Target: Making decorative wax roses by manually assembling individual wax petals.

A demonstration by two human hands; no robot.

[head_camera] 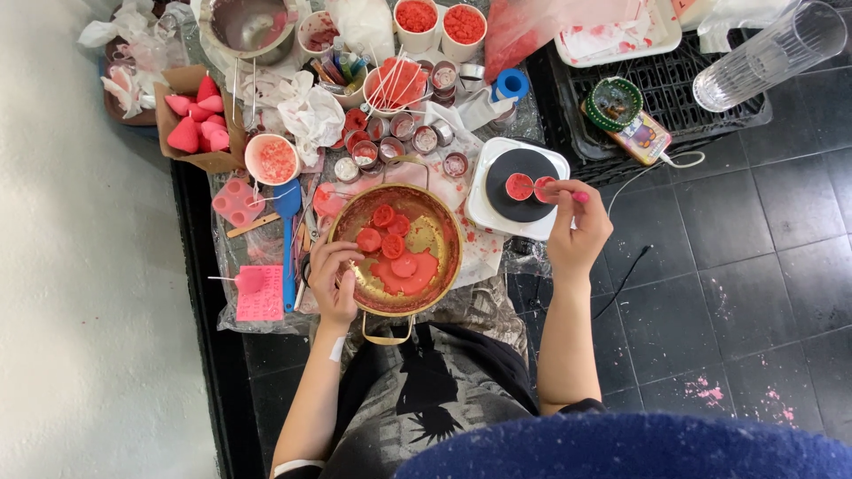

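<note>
a person's left hand [335, 282] rests on the near rim of a brass pan [448, 232], fingers [327, 263] curled loosely and gripping nothing that shows; red wax discs [384, 215] and a melted red pool lie in the pan just beyond them. the right hand [575, 229] pinches a small red wax-filled cup [543, 186] between thumb and fingertips, over the black top of a white hotplate [484, 200]. a second red cup [519, 186] sits on the plate just left of those fingers.
</note>
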